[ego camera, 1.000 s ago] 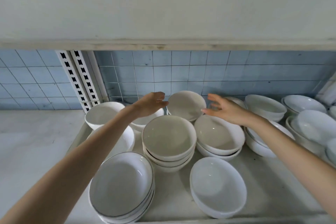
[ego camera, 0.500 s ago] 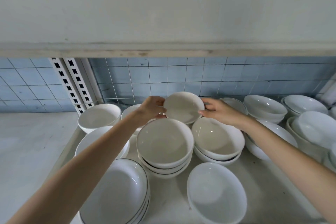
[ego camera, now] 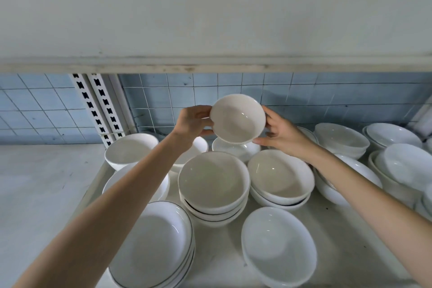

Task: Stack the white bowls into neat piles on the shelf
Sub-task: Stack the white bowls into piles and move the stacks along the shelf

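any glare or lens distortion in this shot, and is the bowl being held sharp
Head view: wide-angle bending curves the tile lines and tilts the slotted upright; light under the upper shelf is soft and dim; only small glints on the lifted bowl, no blown-out glare; that bowl, held by left hand and right hand, looks sharp.

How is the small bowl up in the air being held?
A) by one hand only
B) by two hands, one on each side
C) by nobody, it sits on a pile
B: the left hand grips the left rim of the small bowl and the right hand holds its right side, keeping it up off the shelf.
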Demonstrator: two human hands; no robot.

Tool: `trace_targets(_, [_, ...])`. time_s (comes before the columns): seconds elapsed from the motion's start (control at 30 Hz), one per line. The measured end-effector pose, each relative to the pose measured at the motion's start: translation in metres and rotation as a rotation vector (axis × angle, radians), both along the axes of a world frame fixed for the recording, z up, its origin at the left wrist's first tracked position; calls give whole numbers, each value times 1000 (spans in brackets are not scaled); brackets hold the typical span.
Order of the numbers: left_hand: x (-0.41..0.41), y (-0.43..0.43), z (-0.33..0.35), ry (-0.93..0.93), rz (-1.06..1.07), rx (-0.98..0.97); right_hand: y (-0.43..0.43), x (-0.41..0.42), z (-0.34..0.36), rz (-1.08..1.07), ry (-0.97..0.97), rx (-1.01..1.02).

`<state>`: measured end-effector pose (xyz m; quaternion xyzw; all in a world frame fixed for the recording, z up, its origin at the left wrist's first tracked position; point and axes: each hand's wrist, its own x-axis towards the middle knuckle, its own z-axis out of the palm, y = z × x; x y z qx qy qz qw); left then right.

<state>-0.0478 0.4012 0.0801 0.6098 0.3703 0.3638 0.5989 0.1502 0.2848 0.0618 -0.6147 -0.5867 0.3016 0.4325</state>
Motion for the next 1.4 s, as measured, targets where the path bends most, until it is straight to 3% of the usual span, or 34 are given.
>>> trace_targets(0.13, [-6,-9,13,8,-20,21,-1,-6,4,-49,-32,79])
trace_targets(0.37, [-29,-27,20,19,-150,108,-15,-23,12,-99,103,171])
trace_targets(0.53, [-51,-45,17,-77,-289,156,-31,-42,17,-95,145,213])
trace_targets(0.87, [-77,-75,14,-36,-153,235,-49,-71,13,-44,231,210])
trace_targets(1.4, [-105,-96,-15,123,-109,237,-71,-86,-6,28,80,80])
